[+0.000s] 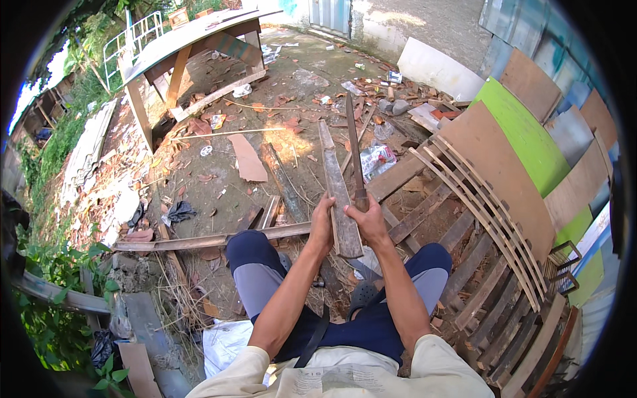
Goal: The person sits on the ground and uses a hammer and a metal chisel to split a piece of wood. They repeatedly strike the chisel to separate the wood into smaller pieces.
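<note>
My left hand [323, 223] is closed around the side of a split length of bamboo [337, 182], which is greyish, has a node partway along and points away from me. In my closed right hand [371, 222] is the handle of a machete [353, 142]. Its long, narrow, dark blade points away from me, alongside the bamboo and just right of it. The right thumb lies close to the bamboo's edge; whether it touches cannot be made out. Both hands are in front of my bent knees, with the bamboo's near end between the wrists.
Wooden slats [474, 292] with thin curved strips [488, 215] lie on the right, by brown and green boards [507, 116]. A long split pole [199, 243] crosses the ground left of my knees. Beyond are a log [284, 182], a wooden table [192, 43] and scattered litter.
</note>
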### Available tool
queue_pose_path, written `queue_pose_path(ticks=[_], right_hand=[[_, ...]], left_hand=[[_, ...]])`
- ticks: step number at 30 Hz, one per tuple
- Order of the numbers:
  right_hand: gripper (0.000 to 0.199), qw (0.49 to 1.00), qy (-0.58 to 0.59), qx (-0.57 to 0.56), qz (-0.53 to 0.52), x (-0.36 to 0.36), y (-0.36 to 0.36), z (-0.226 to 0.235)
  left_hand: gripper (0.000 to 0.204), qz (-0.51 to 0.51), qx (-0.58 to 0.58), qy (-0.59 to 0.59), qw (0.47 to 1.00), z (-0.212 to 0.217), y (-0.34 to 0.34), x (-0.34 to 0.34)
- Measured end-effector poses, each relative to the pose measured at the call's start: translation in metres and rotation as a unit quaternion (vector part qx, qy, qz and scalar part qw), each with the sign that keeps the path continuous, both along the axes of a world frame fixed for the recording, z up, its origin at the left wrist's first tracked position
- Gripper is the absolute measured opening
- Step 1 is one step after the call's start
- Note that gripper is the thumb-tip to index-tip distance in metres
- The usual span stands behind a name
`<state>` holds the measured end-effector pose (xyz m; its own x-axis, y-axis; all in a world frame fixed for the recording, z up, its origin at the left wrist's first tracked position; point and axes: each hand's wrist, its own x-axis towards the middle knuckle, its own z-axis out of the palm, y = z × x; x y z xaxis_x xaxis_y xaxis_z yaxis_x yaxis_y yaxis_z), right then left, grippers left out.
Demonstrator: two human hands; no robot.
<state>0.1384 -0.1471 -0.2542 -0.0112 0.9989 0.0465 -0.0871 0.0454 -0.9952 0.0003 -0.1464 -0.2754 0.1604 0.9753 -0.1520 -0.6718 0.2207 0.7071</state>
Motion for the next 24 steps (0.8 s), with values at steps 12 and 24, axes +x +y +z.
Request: queue_pose_path(ticks=[12,24], right_hand=[[0.038,0.995,-0.095,-0.019,-0.016,0.033,0.152,-0.034],[0.025,0.996,-0.037,0.045,-0.075,0.023,-0.004,0.012]], left_hand=[[0.062,0.072,0.397,0.504,0.763,0.033,0.018,-0.001],[0.038,0.211,0.405,0.483,0.747,0.050,0.077,-0.024]])
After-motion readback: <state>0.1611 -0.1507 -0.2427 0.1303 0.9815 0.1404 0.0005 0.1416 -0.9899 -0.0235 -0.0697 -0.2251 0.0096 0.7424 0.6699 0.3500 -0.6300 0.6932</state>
